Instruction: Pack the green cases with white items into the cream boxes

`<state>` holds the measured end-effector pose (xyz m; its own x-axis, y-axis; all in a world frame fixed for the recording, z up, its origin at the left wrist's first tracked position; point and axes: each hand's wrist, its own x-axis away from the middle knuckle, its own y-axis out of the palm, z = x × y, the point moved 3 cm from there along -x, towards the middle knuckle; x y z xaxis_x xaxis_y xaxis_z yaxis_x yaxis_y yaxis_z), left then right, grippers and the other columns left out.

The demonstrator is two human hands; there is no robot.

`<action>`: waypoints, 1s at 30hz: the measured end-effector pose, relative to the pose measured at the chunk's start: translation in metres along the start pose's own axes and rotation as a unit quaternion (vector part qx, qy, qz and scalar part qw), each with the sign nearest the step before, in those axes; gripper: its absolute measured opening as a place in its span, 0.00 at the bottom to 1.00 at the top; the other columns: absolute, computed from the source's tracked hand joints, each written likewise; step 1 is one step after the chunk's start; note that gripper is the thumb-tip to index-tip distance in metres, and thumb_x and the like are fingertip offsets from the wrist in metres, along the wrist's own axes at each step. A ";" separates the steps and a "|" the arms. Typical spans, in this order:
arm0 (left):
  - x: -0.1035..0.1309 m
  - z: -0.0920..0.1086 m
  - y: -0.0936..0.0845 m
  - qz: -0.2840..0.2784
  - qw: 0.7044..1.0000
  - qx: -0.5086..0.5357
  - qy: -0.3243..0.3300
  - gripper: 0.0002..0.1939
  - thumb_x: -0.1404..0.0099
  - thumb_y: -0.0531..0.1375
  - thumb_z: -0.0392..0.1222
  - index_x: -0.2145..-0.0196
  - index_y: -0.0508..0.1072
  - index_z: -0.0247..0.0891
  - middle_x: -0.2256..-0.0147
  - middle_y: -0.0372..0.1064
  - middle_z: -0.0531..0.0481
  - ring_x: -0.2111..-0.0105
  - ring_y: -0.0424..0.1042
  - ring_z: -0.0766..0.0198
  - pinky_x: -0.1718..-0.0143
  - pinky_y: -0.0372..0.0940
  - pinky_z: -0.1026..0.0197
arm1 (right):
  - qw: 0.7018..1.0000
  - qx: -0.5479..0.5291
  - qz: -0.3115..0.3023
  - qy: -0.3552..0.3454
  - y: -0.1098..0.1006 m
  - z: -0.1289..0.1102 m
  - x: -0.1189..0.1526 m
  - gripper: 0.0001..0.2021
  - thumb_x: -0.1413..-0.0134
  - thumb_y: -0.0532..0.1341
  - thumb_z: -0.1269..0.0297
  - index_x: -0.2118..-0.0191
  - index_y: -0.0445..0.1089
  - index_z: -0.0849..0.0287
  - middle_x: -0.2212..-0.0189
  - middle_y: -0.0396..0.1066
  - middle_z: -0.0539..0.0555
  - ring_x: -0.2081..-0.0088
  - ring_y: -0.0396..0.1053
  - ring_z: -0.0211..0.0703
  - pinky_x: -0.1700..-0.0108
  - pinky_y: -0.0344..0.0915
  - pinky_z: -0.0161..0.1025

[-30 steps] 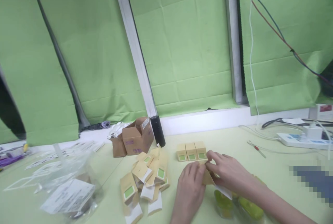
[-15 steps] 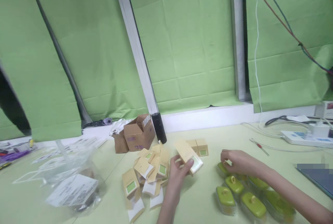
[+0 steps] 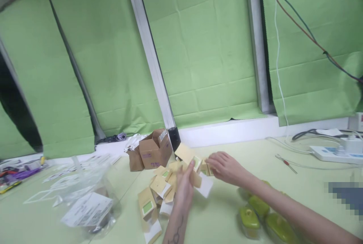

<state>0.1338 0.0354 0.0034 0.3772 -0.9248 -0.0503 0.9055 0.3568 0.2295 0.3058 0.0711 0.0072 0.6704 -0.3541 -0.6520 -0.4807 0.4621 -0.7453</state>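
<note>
My left hand (image 3: 185, 183) grips a small beige cardboard box (image 3: 185, 154), its end flaps unfolded and a white inner flap hanging out. My right hand (image 3: 225, 166) is just right of that box, fingers loosely bent and slightly apart, with nothing visible in them. A pile of flattened or part-folded beige boxes (image 3: 147, 202) lies left of and beneath my left hand. Below my right forearm stand several small clear containers with green lids (image 3: 249, 219), partly covered by the arm. More beige boxes (image 3: 204, 167) sit behind, between my hands.
An open brown carton (image 3: 154, 151) and a black cylinder (image 3: 174, 138) stand by the wall. At left lies a clear plastic bag with a printed label (image 3: 87, 210). A red-handled tool (image 3: 286, 164) and a white power strip (image 3: 334, 154) with cables lie at right.
My right hand has moved left from the green-lidded containers to beside the box. The box in my left hand has shifted left, and its flaps now hang open.
</note>
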 end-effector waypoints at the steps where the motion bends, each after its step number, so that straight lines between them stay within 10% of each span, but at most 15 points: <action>1: -0.010 0.007 -0.009 0.038 0.999 -0.029 0.024 0.33 0.48 0.65 0.48 0.48 0.56 0.38 0.53 0.67 0.39 0.56 0.70 0.57 0.55 0.64 0.56 | 0.999 0.002 -0.015 0.037 0.006 0.010 -0.005 0.18 0.43 0.57 0.72 0.46 0.61 0.61 0.50 0.67 0.61 0.48 0.63 0.49 0.47 0.62 0.51; 6: -0.048 0.043 -0.056 0.154 0.963 -0.198 0.094 0.51 0.65 0.72 0.35 0.47 0.50 0.30 0.46 0.55 0.23 0.45 0.57 0.39 0.49 0.55 0.44 | 0.971 -0.012 -0.143 0.191 0.031 0.058 -0.006 0.15 0.41 0.58 0.62 0.50 0.64 0.60 0.52 0.66 0.56 0.56 0.69 0.46 0.57 0.68 0.48; 10: -0.040 0.057 -0.060 0.175 0.931 -0.273 0.167 0.49 0.51 0.64 0.42 0.41 0.37 0.26 0.39 0.28 0.18 0.38 0.34 0.35 0.44 0.47 0.39 | 0.948 -0.037 -0.192 0.250 0.021 0.074 0.011 0.13 0.40 0.57 0.62 0.52 0.65 0.61 0.55 0.68 0.54 0.60 0.70 0.43 0.60 0.69 0.45; 15: 0.010 0.024 -0.003 -0.044 0.915 -0.335 0.223 0.37 0.50 0.63 0.40 0.44 0.56 0.39 0.41 0.53 0.41 0.39 0.49 0.49 0.40 0.47 0.50 | 0.951 -0.072 -0.160 0.256 -0.024 0.050 0.029 0.22 0.59 0.69 0.58 0.59 0.64 0.61 0.63 0.70 0.54 0.63 0.68 0.45 0.64 0.66 0.41; 19: 0.046 -0.011 0.040 -0.298 0.846 -0.399 0.188 0.45 0.49 0.63 0.38 0.38 0.45 0.42 0.39 0.49 0.42 0.40 0.50 0.49 0.41 0.48 0.48 | 0.955 -0.102 -0.121 0.253 -0.052 0.010 0.043 0.16 0.54 0.65 0.62 0.61 0.58 0.56 0.67 0.70 0.50 0.67 0.67 0.43 0.69 0.64 0.37; 24: 0.058 -0.016 0.037 -0.285 0.850 -0.392 0.204 0.36 0.48 0.60 0.32 0.43 0.56 0.48 0.50 0.57 0.47 0.50 0.62 0.56 0.50 0.60 0.53 | 0.967 -0.172 -0.107 0.154 -0.075 -0.034 0.052 0.08 0.46 0.59 0.59 0.70 0.60 0.55 0.72 0.69 0.49 0.68 0.67 0.44 0.65 0.63 0.40; 30: 0.075 -0.026 0.026 -0.259 0.775 -0.460 0.348 0.22 0.46 0.55 0.26 0.55 0.57 0.42 0.57 0.59 0.47 0.57 0.61 0.57 0.61 0.63 0.55 | 0.972 -0.125 -0.121 0.159 -0.069 -0.036 0.050 0.07 0.44 0.56 0.65 0.62 0.70 0.51 0.61 0.66 0.53 0.73 0.68 0.39 0.70 0.64 0.39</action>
<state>0.1907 -0.0210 -0.0194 -0.3593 -0.7949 -0.4889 0.6051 0.2004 -0.7705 0.3520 -0.0071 0.0211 0.5914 -0.6801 -0.4332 -0.4786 0.1362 -0.8674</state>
